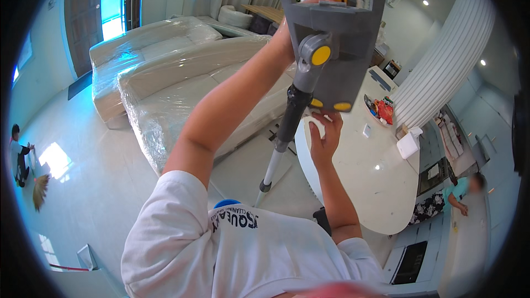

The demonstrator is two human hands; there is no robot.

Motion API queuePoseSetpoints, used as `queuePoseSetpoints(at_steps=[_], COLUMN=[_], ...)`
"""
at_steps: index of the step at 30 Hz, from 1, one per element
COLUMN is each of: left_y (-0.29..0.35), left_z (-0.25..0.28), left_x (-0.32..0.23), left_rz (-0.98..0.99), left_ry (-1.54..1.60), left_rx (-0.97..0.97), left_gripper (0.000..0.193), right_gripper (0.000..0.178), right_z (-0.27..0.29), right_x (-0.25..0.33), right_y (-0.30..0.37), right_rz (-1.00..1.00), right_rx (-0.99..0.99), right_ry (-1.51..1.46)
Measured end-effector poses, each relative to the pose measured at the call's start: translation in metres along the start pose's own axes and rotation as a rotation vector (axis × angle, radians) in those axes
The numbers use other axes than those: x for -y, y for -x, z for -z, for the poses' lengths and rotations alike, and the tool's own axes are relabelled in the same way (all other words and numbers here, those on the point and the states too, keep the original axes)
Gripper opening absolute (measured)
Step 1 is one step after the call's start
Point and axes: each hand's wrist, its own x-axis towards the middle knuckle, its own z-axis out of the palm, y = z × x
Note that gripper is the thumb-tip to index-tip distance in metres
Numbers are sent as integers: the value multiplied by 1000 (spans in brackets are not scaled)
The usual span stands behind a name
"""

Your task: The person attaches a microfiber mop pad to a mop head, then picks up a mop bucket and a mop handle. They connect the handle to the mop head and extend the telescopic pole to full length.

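Observation:
A grey flat mop head with yellow buttons is raised in front of me, its pole slanting down toward my chest. White-and-blue pad fringe shows at its top edge. My left hand reaches up behind the mop head and grips it; most of its fingers are hidden. Below the plate's lower edge is my right hand, thumb and fingers apart, the fingertips at or just under the edge near two yellow tabs. Whether they touch it I cannot tell.
Plastic-wrapped sofas stand to the left. A long white table at right bears snack packets and a tissue box. Beyond it is a fluted column. One person is at a counter; another crouches by a broom.

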Motion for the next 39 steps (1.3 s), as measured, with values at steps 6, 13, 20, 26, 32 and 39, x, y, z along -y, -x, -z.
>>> queuePoseSetpoints(at_steps=[6, 13, 20, 26, 32, 39], left_y=[-4, -15, -3, -7, -18, -2], left_z=[6, 10, -18, -8, -8, -39], left_x=[1, 7, -20, -1, 10, -2], left_rz=[16, -59, 200, 78, 195, 421], left_ry=[-30, -225, -220, -250, -168, 120], left_rx=[47, 136, -65, 66, 225, 118], left_gripper=[26, 27, 27, 27, 26, 30], right_gripper=[17, 14, 22, 45, 23, 19], right_z=[24, 53, 82, 59, 61, 59], right_x=[10, 10, -1, 41, 44, 12], right_y=[-5, -37, -66, -88, -109, -97], right_rz=[79, 173, 99, 152, 72, -172], right_rx=[48, 144, 223, 55, 246, 243], right_ry=[265, 548, 393, 51, -166, -625])
